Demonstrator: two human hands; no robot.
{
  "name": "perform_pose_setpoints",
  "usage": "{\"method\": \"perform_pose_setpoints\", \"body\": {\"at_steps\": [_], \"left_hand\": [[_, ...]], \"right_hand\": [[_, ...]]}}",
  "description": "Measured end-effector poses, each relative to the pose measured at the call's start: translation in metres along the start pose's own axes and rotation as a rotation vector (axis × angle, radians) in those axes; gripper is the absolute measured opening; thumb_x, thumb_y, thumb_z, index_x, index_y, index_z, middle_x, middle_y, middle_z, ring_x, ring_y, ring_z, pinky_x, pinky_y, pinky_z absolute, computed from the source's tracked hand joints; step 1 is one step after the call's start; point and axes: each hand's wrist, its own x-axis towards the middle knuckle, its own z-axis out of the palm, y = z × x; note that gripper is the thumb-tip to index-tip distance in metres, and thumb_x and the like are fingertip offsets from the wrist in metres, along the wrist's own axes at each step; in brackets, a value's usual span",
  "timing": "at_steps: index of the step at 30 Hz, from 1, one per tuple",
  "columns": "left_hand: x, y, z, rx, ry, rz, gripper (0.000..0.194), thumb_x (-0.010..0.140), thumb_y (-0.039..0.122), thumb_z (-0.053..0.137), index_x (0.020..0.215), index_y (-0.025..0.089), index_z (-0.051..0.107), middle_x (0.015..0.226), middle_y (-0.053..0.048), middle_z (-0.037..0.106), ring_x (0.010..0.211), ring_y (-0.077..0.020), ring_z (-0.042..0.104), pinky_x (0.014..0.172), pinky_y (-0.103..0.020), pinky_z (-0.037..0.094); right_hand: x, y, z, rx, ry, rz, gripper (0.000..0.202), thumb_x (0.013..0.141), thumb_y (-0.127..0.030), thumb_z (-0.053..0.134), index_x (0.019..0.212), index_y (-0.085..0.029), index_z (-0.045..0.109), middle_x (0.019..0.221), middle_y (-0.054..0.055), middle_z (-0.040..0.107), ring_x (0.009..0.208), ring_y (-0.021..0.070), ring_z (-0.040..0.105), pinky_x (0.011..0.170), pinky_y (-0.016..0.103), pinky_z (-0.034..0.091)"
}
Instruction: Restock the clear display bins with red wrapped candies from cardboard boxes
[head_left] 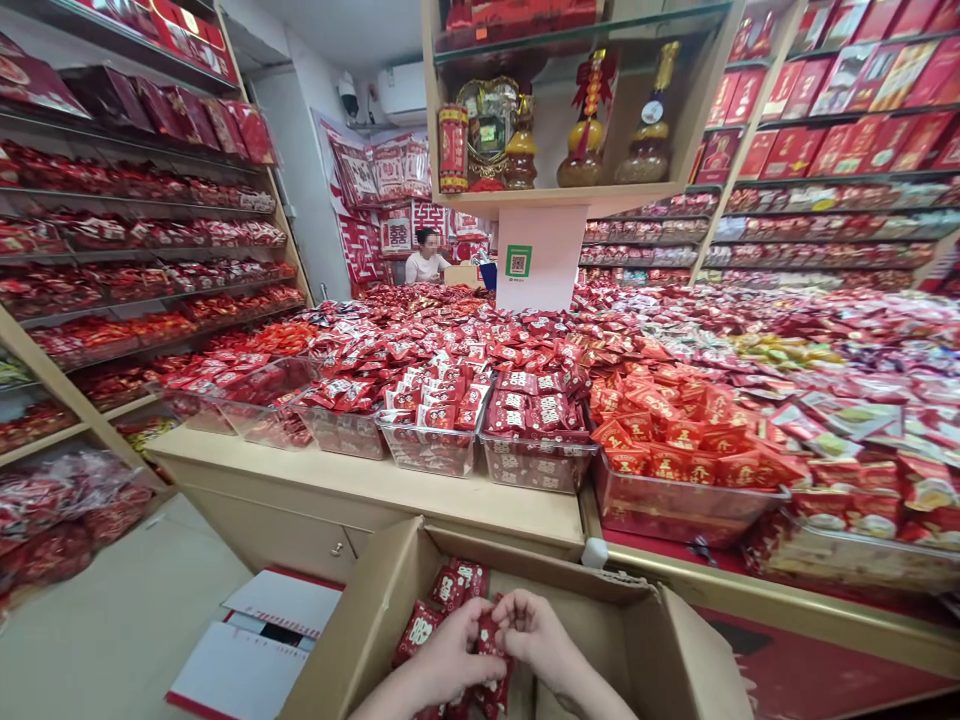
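Observation:
Both my hands are inside an open cardboard box at the bottom of the head view. My left hand is closed around a small dark red candy packet with white print. Against the packet's right side, my right hand has its fingers curled, and its fingertips touch the packet near the top. More red candy packets lie in the left half of the box, partly hidden by my left hand and forearm. Bare cardboard shows in the right half.
Clear plastic bins of wrapped candies line the counter just beyond the box. White cartons lie on the floor to the left. A display cabinet hangs over the counter, with a person seated behind. Stocked shelves stand left.

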Motion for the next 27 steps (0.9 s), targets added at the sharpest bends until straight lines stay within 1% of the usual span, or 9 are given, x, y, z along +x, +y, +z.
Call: {"method": "perform_pose_setpoints", "body": {"at_steps": [3, 5, 7, 9, 11, 16, 20, 24, 27], "left_hand": [[0.001, 0.006, 0.006, -0.276, 0.066, 0.05, 0.056, 0.058, 0.027, 0.068, 0.104, 0.018, 0.039, 0.075, 0.002, 0.058, 0.068, -0.0123, 0.055, 0.064, -0.024, 0.04], [0.002, 0.011, 0.006, -0.311, 0.122, 0.105, 0.057, 0.059, 0.027, 0.07, 0.105, 0.018, 0.039, 0.074, 0.001, 0.059, 0.067, -0.0119, 0.055, 0.064, -0.024, 0.04], [0.002, 0.021, 0.005, -0.316, 0.193, 0.156, 0.047, 0.063, 0.031, 0.069, 0.101, 0.017, 0.044, 0.078, -0.001, 0.062, 0.072, -0.0135, 0.057, 0.068, -0.025, 0.042], [0.002, 0.035, 0.004, -0.332, 0.251, 0.175, 0.039, 0.066, 0.034, 0.067, 0.096, 0.015, 0.051, 0.086, -0.005, 0.064, 0.081, -0.0157, 0.058, 0.076, -0.028, 0.043], [0.0, 0.052, 0.003, -0.358, 0.278, 0.152, 0.037, 0.066, 0.034, 0.068, 0.094, 0.013, 0.056, 0.09, -0.008, 0.065, 0.083, -0.0165, 0.059, 0.077, -0.028, 0.044], [-0.001, 0.092, 0.004, -0.549, 0.292, 0.005, 0.04, 0.059, 0.031, 0.073, 0.092, 0.014, 0.057, 0.077, -0.004, 0.065, 0.062, -0.0123, 0.059, 0.056, -0.023, 0.045], [0.0, 0.107, 0.012, -0.72, 0.316, 0.004, 0.041, 0.057, 0.03, 0.075, 0.09, 0.014, 0.055, 0.073, -0.002, 0.064, 0.058, -0.0106, 0.058, 0.052, -0.021, 0.045], [0.0, 0.111, 0.018, -0.65, 0.304, 0.024, 0.035, 0.057, 0.029, 0.074, 0.083, 0.015, 0.056, 0.069, 0.002, 0.062, 0.056, -0.0077, 0.056, 0.052, -0.019, 0.046], [-0.001, 0.114, 0.019, -0.639, 0.259, -0.013, 0.033, 0.061, 0.029, 0.072, 0.087, 0.016, 0.057, 0.071, 0.001, 0.063, 0.06, -0.0089, 0.057, 0.052, -0.02, 0.047]], "right_hand": [[-0.002, -0.004, -0.006, -0.009, -0.009, 0.043, 0.031, 0.051, -0.032, 0.072, 0.072, -0.018, 0.054, 0.057, -0.006, 0.049, 0.047, 0.007, 0.041, 0.045, 0.02, 0.032], [-0.003, -0.01, -0.007, -0.063, -0.021, 0.038, 0.033, 0.055, -0.043, 0.07, 0.067, -0.017, 0.054, 0.053, -0.005, 0.048, 0.044, 0.0068, 0.038, 0.043, 0.021, 0.031], [-0.004, -0.022, -0.007, -0.107, 0.032, -0.047, 0.034, 0.059, -0.047, 0.067, 0.058, -0.016, 0.053, 0.049, -0.004, 0.047, 0.045, 0.0073, 0.038, 0.045, 0.021, 0.031], [-0.007, -0.039, -0.005, -0.084, 0.128, -0.138, 0.033, 0.061, -0.047, 0.066, 0.057, -0.016, 0.055, 0.049, -0.003, 0.048, 0.047, 0.0081, 0.04, 0.047, 0.022, 0.032], [-0.012, -0.058, -0.005, -0.008, 0.196, -0.163, 0.032, 0.062, -0.045, 0.066, 0.058, -0.016, 0.056, 0.049, -0.003, 0.05, 0.047, 0.0084, 0.041, 0.047, 0.022, 0.032], [-0.025, -0.09, -0.005, 0.122, 0.242, -0.196, 0.023, 0.061, -0.036, 0.07, 0.059, -0.016, 0.058, 0.054, -0.003, 0.054, 0.05, 0.0072, 0.044, 0.051, 0.021, 0.036], [-0.031, -0.093, -0.007, 0.199, 0.236, -0.206, 0.019, 0.066, -0.033, 0.068, 0.062, -0.016, 0.059, 0.055, -0.004, 0.054, 0.052, 0.0067, 0.044, 0.053, 0.021, 0.037], [-0.031, -0.091, -0.012, 0.235, 0.199, -0.189, 0.017, 0.068, -0.032, 0.066, 0.074, -0.017, 0.061, 0.066, -0.002, 0.059, 0.057, 0.0082, 0.048, 0.055, 0.021, 0.039], [-0.031, -0.091, -0.014, 0.212, 0.22, -0.222, 0.015, 0.069, -0.031, 0.066, 0.072, -0.017, 0.062, 0.066, -0.002, 0.06, 0.059, 0.0087, 0.05, 0.059, 0.022, 0.04]]}}
